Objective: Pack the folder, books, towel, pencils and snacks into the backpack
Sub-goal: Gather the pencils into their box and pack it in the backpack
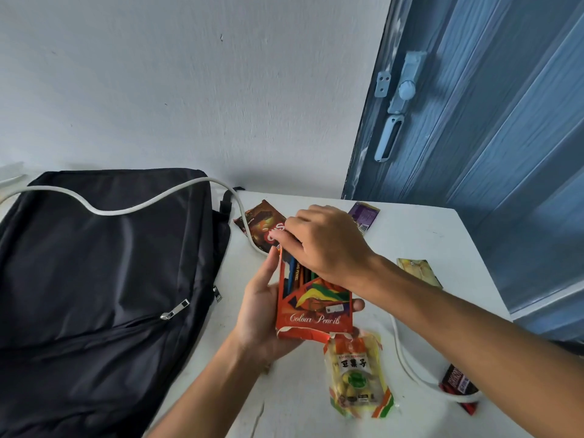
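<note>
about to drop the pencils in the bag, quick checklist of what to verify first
1. Colour pencil box held firmly by left hand: ok.
2. Box top closed: not ok, right hand is at the open end, pencils showing.
3. Backpack open: not ok, the zipper pull sits along a closed front seam; main opening cannot tell.
4. White cable off the backpack: not ok, it lies across it.
5. Snacks within reach: ok, yellow snack bag on table.

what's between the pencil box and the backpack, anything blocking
Nothing lies on the table between them. The left hand holds the pencil box right beside the backpack, with the right hand at its top. But the backpack looks zipped shut, and a white cable lies across it.
</note>
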A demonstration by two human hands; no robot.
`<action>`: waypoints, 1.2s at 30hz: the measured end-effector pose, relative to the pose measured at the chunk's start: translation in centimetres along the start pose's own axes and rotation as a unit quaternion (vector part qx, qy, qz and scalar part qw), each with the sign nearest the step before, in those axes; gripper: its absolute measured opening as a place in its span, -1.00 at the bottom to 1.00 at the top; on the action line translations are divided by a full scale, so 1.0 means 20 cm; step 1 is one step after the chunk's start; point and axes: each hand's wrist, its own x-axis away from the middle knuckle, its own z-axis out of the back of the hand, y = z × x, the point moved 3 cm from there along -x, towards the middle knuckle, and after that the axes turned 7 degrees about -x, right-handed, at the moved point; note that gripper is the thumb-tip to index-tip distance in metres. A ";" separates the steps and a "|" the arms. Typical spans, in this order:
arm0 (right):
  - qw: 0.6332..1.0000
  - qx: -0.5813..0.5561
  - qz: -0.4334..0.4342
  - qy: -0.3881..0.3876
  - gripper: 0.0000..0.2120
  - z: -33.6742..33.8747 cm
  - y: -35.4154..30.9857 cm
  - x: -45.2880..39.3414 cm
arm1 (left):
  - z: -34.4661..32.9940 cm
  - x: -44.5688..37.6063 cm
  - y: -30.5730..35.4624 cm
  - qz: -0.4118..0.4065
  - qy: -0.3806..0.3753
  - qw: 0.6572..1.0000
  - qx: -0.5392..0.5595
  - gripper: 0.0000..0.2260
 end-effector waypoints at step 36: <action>0.864 -0.371 -0.302 -0.156 -0.85 0.13 0.15 0.01 | 0.01 0.02 0.10 -0.076 0.103 0.976 -0.176 -0.72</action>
